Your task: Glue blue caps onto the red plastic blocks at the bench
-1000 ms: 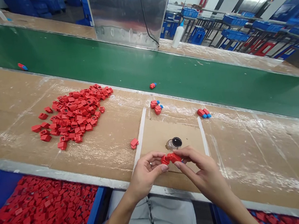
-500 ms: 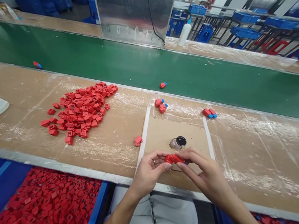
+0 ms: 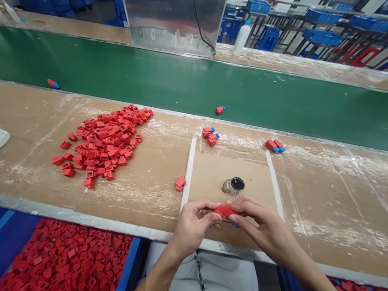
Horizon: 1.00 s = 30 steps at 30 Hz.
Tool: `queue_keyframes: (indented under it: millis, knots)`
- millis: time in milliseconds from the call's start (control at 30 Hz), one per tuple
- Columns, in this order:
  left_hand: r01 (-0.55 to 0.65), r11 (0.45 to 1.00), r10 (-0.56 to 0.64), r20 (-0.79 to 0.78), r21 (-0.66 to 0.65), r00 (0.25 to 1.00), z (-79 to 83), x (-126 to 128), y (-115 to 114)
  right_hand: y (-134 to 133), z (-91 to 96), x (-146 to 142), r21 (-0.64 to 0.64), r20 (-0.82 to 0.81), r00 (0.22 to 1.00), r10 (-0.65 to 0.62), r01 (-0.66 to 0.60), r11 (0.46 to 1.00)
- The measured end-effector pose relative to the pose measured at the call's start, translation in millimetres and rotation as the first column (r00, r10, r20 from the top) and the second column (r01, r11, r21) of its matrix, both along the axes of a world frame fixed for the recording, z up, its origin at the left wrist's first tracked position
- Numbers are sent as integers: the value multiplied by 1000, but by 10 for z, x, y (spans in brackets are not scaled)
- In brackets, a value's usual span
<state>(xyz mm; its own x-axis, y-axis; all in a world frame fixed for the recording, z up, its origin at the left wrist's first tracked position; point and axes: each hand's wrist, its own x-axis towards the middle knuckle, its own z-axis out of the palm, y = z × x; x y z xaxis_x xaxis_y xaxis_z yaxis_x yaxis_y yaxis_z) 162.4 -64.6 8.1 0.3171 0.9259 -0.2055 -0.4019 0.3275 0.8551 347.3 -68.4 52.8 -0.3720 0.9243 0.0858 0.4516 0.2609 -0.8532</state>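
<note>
Both hands meet at the near edge of the bench over a taped cardboard mat. My left hand and my right hand both pinch a small red plastic part held between them; a bit of blue shows under it. Just beyond the fingers lies a small glass jar with a black lid. A single red part lies left of the mat. Red-and-blue finished pieces lie at the mat's far edge, one pair and another.
A heap of red parts covers the bench to the left. A blue bin of red parts stands below at the left. A green conveyor belt runs behind, carrying red-and-blue pieces. A metal housing stands beyond it.
The hands have closed together on the red part and sunk slightly toward the bench edge. The piece on the belt has drifted right, and my view has shifted a little.
</note>
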Motion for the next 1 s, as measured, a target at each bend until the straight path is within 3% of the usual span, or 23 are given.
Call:
queue_keyframes:
  millis: [267, 433, 567, 700, 1000]
  knots:
    - [22, 999, -23, -42, -37, 999, 23, 2, 3, -96, -150, 15, -85, -95, 992, -80, 72, 994]
    - [58, 998, -62, -101, -37, 993, 32, 14, 20, -151, -87, 23, 121, -24, 991, -133, 135, 983]
    - [210, 978, -207, -150, -2, 967, 58, -32, 61, -169, -61, 9, 220, 60, 990, -126, 110, 969]
    - [288, 958, -283, -182, 2, 942, 59, -91, 86, -156, -116, -5, 188, 46, 996, -77, 67, 980]
    - [287, 957, -273, -220, 32, 936, 56, -112, 68, -101, -112, -61, 119, 45, 999, -26, 21, 993]
